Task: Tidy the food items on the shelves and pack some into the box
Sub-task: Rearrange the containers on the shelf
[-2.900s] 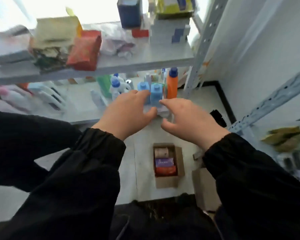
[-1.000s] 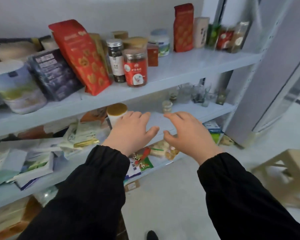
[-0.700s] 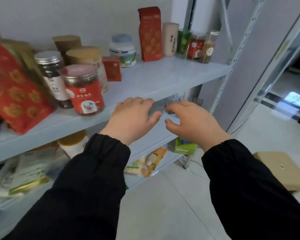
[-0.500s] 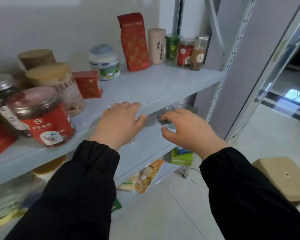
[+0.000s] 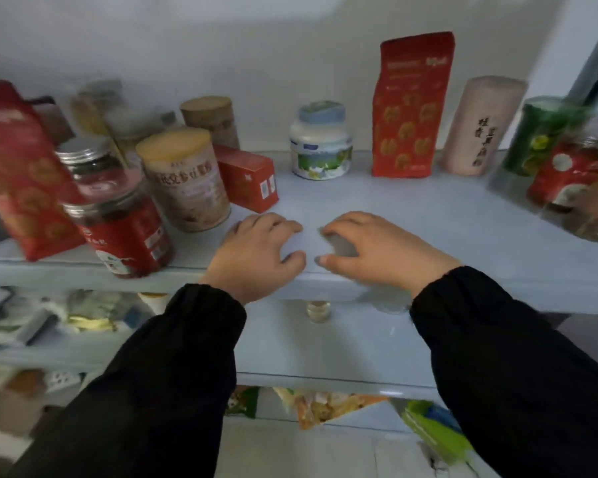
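My left hand (image 5: 256, 251) and my right hand (image 5: 377, 250) hover side by side over the front of the upper shelf (image 5: 411, 219), fingers curled and apart, holding nothing. Left of my left hand stand a red-labelled jar (image 5: 121, 222), a beige-lidded canister (image 5: 187, 181) and a small red box (image 5: 249, 181). Behind the hands are a white tub with a blue lid (image 5: 320, 143), a tall red pouch (image 5: 411, 105) and a pink cylinder (image 5: 480, 125). The box is out of view.
A large red bag (image 5: 18, 167) leans at the far left. Blurred jars (image 5: 573, 174) crowd the right end. The lower shelf (image 5: 308, 346) holds packets at left and a small glass jar (image 5: 318, 310). Snack packets (image 5: 328, 405) lie below.
The view has swung from the other shelving and the floor box to this food shelf, then closer and leftward. Both hands rose from the lower shelf level to over the upper shelf.
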Motion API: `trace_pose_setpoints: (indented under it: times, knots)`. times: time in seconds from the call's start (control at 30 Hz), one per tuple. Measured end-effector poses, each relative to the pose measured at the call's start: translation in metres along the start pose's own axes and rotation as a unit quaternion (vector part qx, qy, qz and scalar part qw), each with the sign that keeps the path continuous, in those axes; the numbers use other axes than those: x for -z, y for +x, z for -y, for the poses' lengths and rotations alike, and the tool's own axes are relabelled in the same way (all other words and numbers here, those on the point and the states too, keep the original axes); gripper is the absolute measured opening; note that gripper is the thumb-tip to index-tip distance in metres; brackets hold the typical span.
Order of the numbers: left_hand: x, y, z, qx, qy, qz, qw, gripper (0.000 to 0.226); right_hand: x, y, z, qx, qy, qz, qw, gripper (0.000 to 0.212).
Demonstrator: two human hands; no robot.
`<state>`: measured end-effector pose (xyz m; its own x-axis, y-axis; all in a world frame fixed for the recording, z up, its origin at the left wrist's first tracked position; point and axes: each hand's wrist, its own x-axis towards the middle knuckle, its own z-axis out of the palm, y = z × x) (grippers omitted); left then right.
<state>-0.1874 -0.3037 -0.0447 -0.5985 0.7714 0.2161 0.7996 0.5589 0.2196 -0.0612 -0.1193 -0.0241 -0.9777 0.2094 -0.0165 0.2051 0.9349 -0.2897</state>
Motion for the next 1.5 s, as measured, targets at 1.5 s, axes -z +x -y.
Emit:
trace_pose_setpoints:
  times: [1.5]
  knots:
    - [0.009,0.159,-0.075,0.074,-0.272,-0.213,0.936,0.035,0.051,0.083,-0.132,-0.029,0.515,-0.328,0.791,0.017]
